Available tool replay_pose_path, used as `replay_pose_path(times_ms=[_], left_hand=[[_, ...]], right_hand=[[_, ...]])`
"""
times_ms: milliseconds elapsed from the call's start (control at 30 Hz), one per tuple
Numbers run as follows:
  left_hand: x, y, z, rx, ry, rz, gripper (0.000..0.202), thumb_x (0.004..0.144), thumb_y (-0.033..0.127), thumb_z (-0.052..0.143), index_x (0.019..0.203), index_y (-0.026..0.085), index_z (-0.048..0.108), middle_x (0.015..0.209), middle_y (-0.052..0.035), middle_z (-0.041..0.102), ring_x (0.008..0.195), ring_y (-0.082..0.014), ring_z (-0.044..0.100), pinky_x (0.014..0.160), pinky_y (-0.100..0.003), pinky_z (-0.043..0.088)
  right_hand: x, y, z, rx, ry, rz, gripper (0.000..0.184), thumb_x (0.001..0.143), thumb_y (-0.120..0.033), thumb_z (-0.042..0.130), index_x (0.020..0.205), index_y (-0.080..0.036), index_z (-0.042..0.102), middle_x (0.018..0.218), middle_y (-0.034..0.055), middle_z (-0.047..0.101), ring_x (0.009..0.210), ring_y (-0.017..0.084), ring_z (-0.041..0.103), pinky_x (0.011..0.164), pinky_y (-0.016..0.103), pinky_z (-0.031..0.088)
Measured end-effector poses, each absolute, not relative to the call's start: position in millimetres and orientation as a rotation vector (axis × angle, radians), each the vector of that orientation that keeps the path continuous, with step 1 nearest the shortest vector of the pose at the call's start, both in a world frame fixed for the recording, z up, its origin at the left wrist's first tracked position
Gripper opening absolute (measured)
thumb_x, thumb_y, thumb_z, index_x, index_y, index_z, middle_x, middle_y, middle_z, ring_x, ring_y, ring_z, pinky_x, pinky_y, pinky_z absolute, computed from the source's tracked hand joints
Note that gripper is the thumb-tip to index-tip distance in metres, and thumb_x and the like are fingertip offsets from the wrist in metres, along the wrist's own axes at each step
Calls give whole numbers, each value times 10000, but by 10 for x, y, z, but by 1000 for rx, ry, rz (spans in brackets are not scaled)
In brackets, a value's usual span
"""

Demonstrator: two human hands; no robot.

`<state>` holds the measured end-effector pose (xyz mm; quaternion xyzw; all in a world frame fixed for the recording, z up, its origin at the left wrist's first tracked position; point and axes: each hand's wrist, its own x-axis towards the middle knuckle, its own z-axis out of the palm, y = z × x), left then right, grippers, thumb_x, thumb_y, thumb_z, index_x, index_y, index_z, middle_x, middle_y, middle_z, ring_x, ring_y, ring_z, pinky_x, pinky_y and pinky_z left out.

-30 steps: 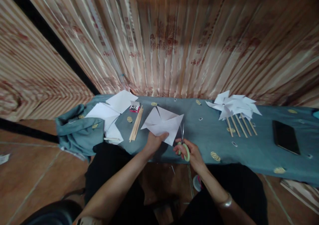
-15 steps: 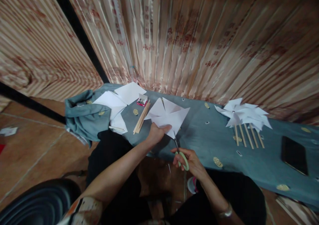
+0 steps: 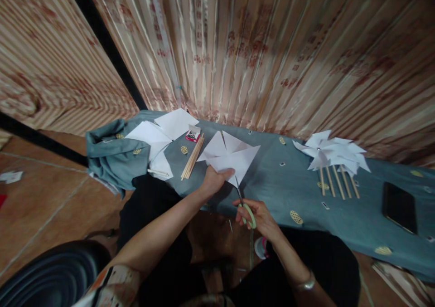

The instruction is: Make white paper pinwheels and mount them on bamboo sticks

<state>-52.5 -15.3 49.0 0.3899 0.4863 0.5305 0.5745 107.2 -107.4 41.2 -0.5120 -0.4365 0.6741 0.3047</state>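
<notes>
A square of white paper [image 3: 227,157], slit from its corners toward the middle, is held at its near left side by my left hand [image 3: 215,180], thumb on top and fingers underneath. My right hand [image 3: 256,214] grips green-handled scissors [image 3: 249,215]. Their blades point away from me and meet the paper's near corner. Just left of the paper lies a bundle of wooden sticks [image 3: 192,158]. Behind the sticks sits a small open red and white box [image 3: 193,134] holding small shiny pieces.
More white paper sheets [image 3: 152,134] lie at the left on the grey-green cloth [image 3: 268,180]. Paper pinwheels on sticks [image 3: 331,153] rest to the right, with a black phone [image 3: 399,207] beyond. A pleated curtain [image 3: 238,48] hangs behind; a black stool [image 3: 54,275] stands lower left.
The hands, paper and scissors keep nearly the same position; the scissors have shifted very slightly. The whole view has moved a little.
</notes>
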Motion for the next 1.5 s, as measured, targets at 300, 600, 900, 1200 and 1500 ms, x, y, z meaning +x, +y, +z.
replay_pose_path(times_ms=[300,600,900,1200,1500], left_hand=[[-528,-147,494,923,1164,1241,343,538,244,795,843,104,724,871,-112,753,772,-226,671,726,-327,530],[-531,-140,458,924,1146,1247,362,537,228,801,869,101,730,885,-107,756,778,-219,676,743,-324,534],[-531,-141,451,946,1176,1249,359,542,255,799,861,110,719,894,-103,752,802,-226,670,749,-333,535],[-527,-140,479,927,1181,1246,319,529,253,792,805,112,717,840,-89,749,768,-219,660,724,-326,532],[-533,-147,487,944,1174,1251,323,547,242,786,834,107,724,879,-106,751,789,-221,667,734,-320,531]], right_hand=[[1072,-1073,433,-1369,-1180,1774,547,635,-595,755,924,-137,674,575,5,640,478,108,578,403,192,389],[1069,-1077,431,-1369,-1170,1767,527,645,-581,756,924,-141,674,570,-2,634,471,103,569,399,192,381],[1049,-1068,477,-1381,-1187,1763,564,635,-597,751,955,-135,689,572,5,633,472,108,559,405,204,397],[1047,-1079,471,-1388,-1144,1757,553,608,-599,768,914,-146,684,557,0,636,457,105,560,384,190,379],[1031,-1080,463,-1413,-1121,1753,555,579,-581,793,913,-151,684,539,-10,621,436,104,553,372,189,368]])
